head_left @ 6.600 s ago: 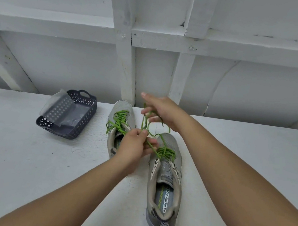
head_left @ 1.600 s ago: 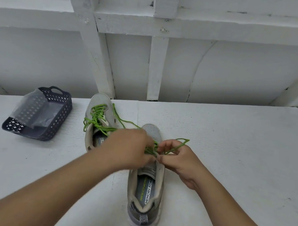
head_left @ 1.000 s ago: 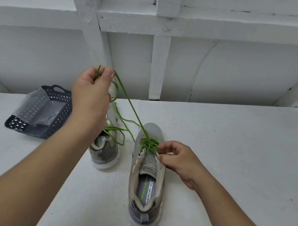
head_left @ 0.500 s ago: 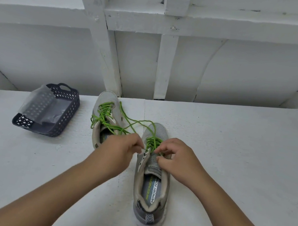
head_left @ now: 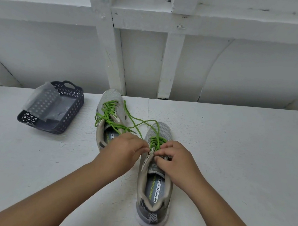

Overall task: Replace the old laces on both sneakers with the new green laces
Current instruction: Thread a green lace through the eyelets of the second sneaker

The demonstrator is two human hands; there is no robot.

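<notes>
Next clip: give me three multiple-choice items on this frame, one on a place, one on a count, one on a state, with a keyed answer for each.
1. Where is the dark basket?
A. Left of both sneakers
B. Between the sneakers
C. On the wall ledge

2. How many sneakers are on the table?
A. One
B. Two
C. Three

3. How far is the near sneaker laced with the green lace?
A. Fully
B. Not at all
C. Only near the toe

Answers: 1 A, it sits left of the far sneaker. 2 B, only two show. 3 C, eyelets on the flap between the left hand and right hand are empty.
</notes>
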